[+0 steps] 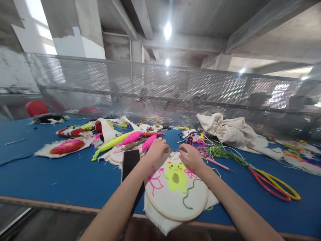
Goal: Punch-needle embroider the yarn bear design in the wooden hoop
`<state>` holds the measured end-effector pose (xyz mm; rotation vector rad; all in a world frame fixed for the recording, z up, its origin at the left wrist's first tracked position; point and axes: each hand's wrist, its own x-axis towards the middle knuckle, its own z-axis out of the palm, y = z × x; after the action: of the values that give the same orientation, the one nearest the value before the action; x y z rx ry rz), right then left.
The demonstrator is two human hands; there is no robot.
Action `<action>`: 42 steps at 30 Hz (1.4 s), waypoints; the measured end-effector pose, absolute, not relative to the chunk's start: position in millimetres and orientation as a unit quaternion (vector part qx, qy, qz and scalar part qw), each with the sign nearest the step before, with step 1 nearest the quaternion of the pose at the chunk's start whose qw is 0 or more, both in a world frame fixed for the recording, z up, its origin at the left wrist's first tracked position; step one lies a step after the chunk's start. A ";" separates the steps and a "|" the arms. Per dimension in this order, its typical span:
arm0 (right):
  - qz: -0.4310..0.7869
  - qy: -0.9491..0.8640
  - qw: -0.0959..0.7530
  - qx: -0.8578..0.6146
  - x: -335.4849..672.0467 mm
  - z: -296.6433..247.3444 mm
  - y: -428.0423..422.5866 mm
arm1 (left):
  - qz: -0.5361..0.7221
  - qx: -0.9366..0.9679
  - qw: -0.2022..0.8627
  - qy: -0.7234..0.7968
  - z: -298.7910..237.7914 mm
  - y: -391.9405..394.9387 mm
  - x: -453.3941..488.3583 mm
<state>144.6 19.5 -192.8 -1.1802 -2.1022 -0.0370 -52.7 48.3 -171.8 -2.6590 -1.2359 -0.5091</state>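
An embroidery hoop [184, 220] with white fabric [173, 207] stretched in it lies at the table's front edge. The fabric carries a yellow-green animal figure [178, 182] with pink cheeks and a dark oval belly. Pink outlines [155, 182] flank it, and a dark green yarn line [188, 197] curves at lower right. Over the hoop's far edge, my left hand [158, 152] has its fingers curled in. My right hand [192, 157] faces it, thumb and fingers pinched together. A thin dark strand seems to run between them; what each grips is too small to tell.
A black phone [130, 164] lies left of the hoop, beside yellow [112, 144] and pink yarn skeins [131, 138]. To the right are scissors [273, 185], a pink-handled tool [218, 163], green yarn [225, 153] and crumpled cloth [229, 130]. A perforated metal screen [155, 83] stands behind.
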 end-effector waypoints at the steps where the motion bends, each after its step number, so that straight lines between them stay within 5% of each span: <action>1: -0.005 -0.815 0.353 -0.460 145.3 -193.2 18.7 | -0.175 -0.894 0.073 -0.406 -171.7 47.6 -51.6; 8: 0.061 -0.804 0.364 -0.466 140.3 -189.6 9.9 | -0.233 -0.889 -0.119 -0.376 -167.3 38.6 -39.1; 21: 0.224 -0.733 0.446 -0.463 140.5 -186.2 15.8 | -0.235 -0.877 -0.216 -0.359 -164.7 40.4 -37.5; 30: 0.175 -0.681 0.481 -0.524 157.1 -188.4 26.0 | -0.244 -0.854 -0.260 -0.379 -162.6 36.2 -34.6; 42: 0.069 -0.689 0.428 -0.581 164.2 -187.6 26.5 | -0.243 -0.839 -0.291 -0.390 -159.8 34.8 -34.7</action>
<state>164.2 26.5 -187.6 -1.4510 -1.7212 0.1722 -34.7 34.8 -159.8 -3.2740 -1.5220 -0.9480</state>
